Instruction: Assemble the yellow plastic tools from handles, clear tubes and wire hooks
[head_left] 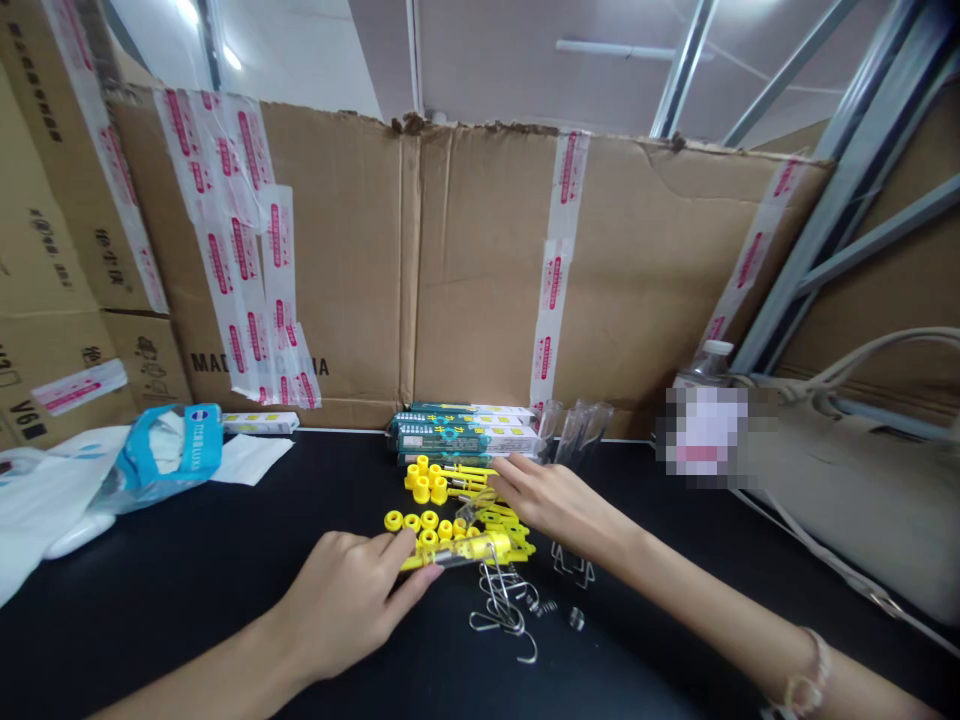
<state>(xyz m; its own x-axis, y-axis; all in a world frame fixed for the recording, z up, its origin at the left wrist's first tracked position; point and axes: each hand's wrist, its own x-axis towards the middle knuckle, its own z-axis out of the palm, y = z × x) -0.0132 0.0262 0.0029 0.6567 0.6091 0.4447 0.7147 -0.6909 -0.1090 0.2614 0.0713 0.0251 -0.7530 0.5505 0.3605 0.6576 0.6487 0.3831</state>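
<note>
My left hand (pixel 352 590) pinches a long yellow plastic part (pixel 457 552) between thumb and fingers, just above the black table (pixel 187 560). My right hand (pixel 547 495) lies over a heap of yellow plastic pieces (pixel 510 525), its fingertips bent onto them; what it grips, if anything, is hidden. Small yellow round caps (pixel 420 520) sit in a row beside my left fingertips, and more yellow caps (pixel 424 480) stand behind them. Bent metal wire hooks (pixel 502 605) and small springs (pixel 547 605) lie in front of the heap.
Stacked green-and-white boxes (pixel 465 430) and clear sleeves (pixel 577 425) lie behind the parts. A taped cardboard wall (pixel 465 270) closes the back. A blue-and-white packet (pixel 161 450) and white bags (pixel 45 500) lie left. A beige bag (pixel 862 480) and a bottle (pixel 709 365) stand right.
</note>
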